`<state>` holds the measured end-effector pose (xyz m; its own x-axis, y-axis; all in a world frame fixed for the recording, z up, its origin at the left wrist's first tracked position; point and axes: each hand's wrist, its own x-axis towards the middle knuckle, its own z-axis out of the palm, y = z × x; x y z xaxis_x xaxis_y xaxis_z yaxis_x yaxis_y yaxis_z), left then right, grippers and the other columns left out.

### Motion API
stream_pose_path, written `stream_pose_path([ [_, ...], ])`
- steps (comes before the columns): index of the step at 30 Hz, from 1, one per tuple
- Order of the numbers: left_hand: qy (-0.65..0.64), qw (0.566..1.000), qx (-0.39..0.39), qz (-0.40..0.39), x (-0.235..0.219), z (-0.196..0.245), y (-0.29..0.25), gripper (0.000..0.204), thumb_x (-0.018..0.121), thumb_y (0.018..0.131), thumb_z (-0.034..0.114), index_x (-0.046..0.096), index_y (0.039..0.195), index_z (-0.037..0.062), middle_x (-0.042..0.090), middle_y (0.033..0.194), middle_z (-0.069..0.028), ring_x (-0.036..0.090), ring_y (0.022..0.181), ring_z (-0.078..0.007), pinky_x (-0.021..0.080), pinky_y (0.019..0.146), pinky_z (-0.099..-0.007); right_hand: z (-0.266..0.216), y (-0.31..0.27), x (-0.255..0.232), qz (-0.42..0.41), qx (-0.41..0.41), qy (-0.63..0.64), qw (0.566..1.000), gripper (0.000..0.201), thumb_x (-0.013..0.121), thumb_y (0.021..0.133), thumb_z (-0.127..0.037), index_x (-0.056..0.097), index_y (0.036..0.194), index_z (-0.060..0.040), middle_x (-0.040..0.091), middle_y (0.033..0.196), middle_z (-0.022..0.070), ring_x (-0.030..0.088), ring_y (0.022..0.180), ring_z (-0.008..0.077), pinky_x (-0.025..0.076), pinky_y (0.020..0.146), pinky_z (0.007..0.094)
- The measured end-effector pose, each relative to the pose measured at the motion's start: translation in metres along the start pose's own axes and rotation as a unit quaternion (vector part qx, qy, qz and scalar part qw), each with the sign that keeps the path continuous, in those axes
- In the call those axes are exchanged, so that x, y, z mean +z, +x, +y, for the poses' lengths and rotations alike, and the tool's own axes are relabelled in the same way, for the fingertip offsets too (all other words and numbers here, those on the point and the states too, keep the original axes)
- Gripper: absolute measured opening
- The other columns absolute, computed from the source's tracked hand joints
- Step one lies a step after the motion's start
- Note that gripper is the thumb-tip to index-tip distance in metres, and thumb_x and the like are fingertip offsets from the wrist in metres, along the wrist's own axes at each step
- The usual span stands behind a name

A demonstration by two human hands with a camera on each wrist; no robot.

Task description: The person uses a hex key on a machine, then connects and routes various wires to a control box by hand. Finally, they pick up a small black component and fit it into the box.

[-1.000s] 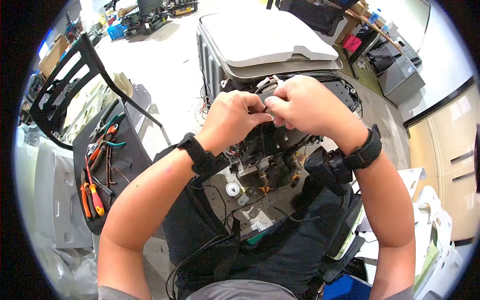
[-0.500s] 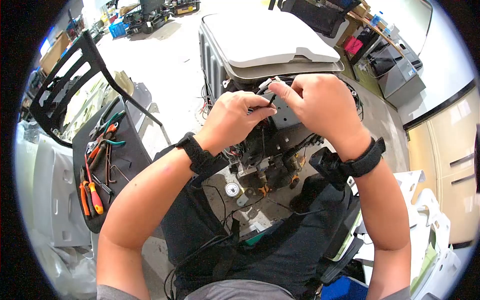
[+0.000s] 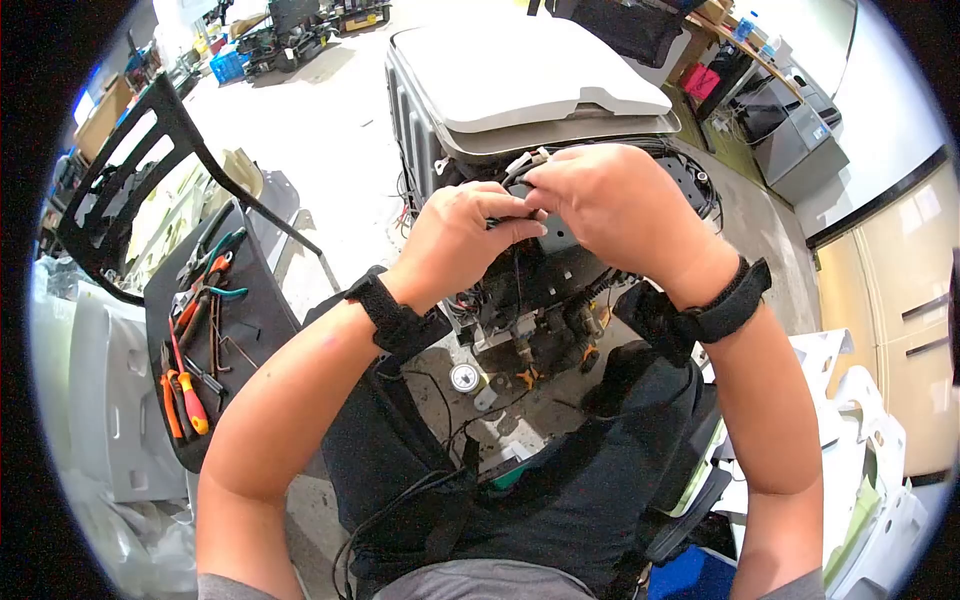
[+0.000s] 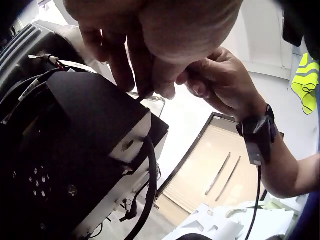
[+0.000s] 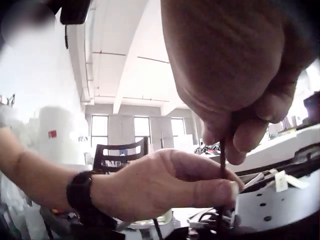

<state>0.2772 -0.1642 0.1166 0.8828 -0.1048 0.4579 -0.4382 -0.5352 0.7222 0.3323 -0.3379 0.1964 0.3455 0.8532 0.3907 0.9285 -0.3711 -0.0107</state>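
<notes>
My left hand pinches a thin dark strand between thumb and forefinger. Just above and to the right, my right hand pinches the same strand, its fingertips close to the left ones. In the right wrist view the strand runs upright from the right fingers down past the left thumb. Both hands are over the opened end of a machine with a white lid. A dark metal housing with holes lies beside the left fingers in the left wrist view, a thick black cable curving down from it.
A black chair seat on the left bears pliers, a red-yellow screwdriver and hex keys. A round gauge sits low under the hands. White panels lean at the right.
My right hand drew up and away from the left, baring the dark strand, then came back down to it. The left hand has kept its pinch and nearly the same place.
</notes>
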Motion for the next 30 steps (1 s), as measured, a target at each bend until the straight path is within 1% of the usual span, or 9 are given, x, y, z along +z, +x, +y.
stream_pose_path([
  [7, 0.015, 1.000, 0.003, -0.022, -0.001, -0.007, 0.000, 0.019, 0.074, 0.080, 0.014, 0.072, 0.098, 0.0076, 0.069, 0.089, -0.0090, 0.066, 0.077, -0.0205, 0.051, 0.071, -0.0295, -0.004, 0.001, -0.006, -0.011, -0.048, -0.028, 0.998, 0.014, 0.066, 0.078, -0.022, 0.064, 0.078, -0.0083, 0.065, 0.075, 0.0125, 0.065, 0.074, 0.0324, 0.053, 0.066, 0.0430],
  [9, 0.024, 0.999, 0.022, -0.007, -0.002, -0.008, -0.001, 0.017, 0.074, 0.081, 0.013, 0.072, 0.097, 0.0074, 0.069, 0.088, -0.0087, 0.066, 0.075, -0.0205, 0.051, 0.070, -0.0296, -0.010, -0.001, -0.004, -0.008, 0.017, 0.041, 0.999, 0.016, 0.065, 0.082, -0.025, 0.063, 0.078, -0.0088, 0.065, 0.074, 0.0125, 0.065, 0.073, 0.0326, 0.052, 0.065, 0.0423],
  [11, -0.008, 1.000, -0.024, -0.006, -0.001, -0.002, 0.000, 0.020, 0.077, 0.077, 0.021, 0.074, 0.091, 0.0080, 0.068, 0.082, -0.0123, 0.065, 0.079, -0.0289, 0.051, 0.072, -0.0363, -0.016, -0.003, -0.001, -0.022, 0.052, 0.030, 0.998, 0.018, 0.063, 0.086, -0.026, 0.063, 0.080, -0.0095, 0.065, 0.073, 0.0123, 0.065, 0.072, 0.0331, 0.052, 0.064, 0.0421],
  [16, -0.031, 0.999, 0.015, 0.001, -0.003, -0.008, 0.001, 0.020, 0.077, 0.078, 0.022, 0.073, 0.091, 0.0080, 0.067, 0.082, -0.0130, 0.065, 0.078, -0.0311, 0.050, 0.072, -0.0373, -0.011, 0.000, 0.005, 0.033, -0.006, 0.087, 0.996, 0.011, 0.064, 0.080, -0.018, 0.064, 0.086, -0.0088, 0.065, 0.075, 0.0127, 0.064, 0.072, 0.0338, 0.052, 0.063, 0.0422],
  [18, -0.011, 1.000, 0.009, -0.014, -0.005, -0.007, 0.000, 0.017, 0.075, 0.080, 0.013, 0.071, 0.096, 0.0062, 0.070, 0.085, -0.0077, 0.065, 0.075, -0.0174, 0.051, 0.071, -0.0301, -0.006, 0.004, 0.002, 0.012, -0.034, 0.082, 0.996, 0.010, 0.064, 0.078, -0.016, 0.066, 0.086, -0.0092, 0.065, 0.076, 0.0131, 0.065, 0.072, 0.0338, 0.052, 0.064, 0.0422],
  [23, -0.023, 1.000, -0.001, -0.006, -0.003, -0.007, -0.001, 0.021, 0.076, 0.080, 0.015, 0.070, 0.098, 0.0057, 0.069, 0.083, -0.0082, 0.064, 0.074, -0.0168, 0.051, 0.071, -0.0301, -0.002, 0.008, -0.006, -0.049, -0.058, 0.095, 0.993, 0.013, 0.063, 0.078, -0.012, 0.069, 0.090, -0.0101, 0.067, 0.079, 0.0139, 0.065, 0.074, 0.0348, 0.052, 0.066, 0.0426],
  [26, -0.004, 1.000, -0.014, 0.000, -0.007, 0.000, 0.000, 0.023, 0.076, 0.081, 0.017, 0.070, 0.099, 0.0054, 0.069, 0.081, -0.0087, 0.064, 0.072, -0.0169, 0.051, 0.069, -0.0303, -0.011, 0.004, -0.006, -0.032, 0.047, 0.176, 0.983, 0.015, 0.063, 0.081, -0.016, 0.070, 0.088, -0.0056, 0.068, 0.080, 0.0172, 0.065, 0.074, 0.0363, 0.052, 0.069, 0.0433],
  [28, 0.017, 0.999, -0.043, -0.003, -0.007, 0.002, 0.000, 0.023, 0.076, 0.081, 0.017, 0.070, 0.099, 0.0053, 0.069, 0.080, -0.0089, 0.064, 0.071, -0.0169, 0.051, 0.068, -0.0303, -0.016, 0.004, -0.002, 0.044, 0.202, 0.190, 0.960, 0.022, 0.062, 0.085, -0.022, 0.069, 0.086, -0.0011, 0.067, 0.078, 0.0204, 0.064, 0.072, 0.0384, 0.052, 0.068, 0.0443],
  [30, -0.003, 1.000, -0.030, 0.003, -0.003, 0.000, 0.001, 0.021, 0.076, 0.081, 0.017, 0.070, 0.098, 0.0054, 0.069, 0.080, -0.0089, 0.064, 0.069, -0.0163, 0.051, 0.067, -0.0302, -0.024, 0.011, -0.011, -0.015, 0.237, 0.159, 0.958, 0.027, 0.061, 0.086, -0.026, 0.069, 0.081, -0.0003, 0.066, 0.076, 0.0211, 0.064, 0.072, 0.0385, 0.052, 0.067, 0.0446],
])
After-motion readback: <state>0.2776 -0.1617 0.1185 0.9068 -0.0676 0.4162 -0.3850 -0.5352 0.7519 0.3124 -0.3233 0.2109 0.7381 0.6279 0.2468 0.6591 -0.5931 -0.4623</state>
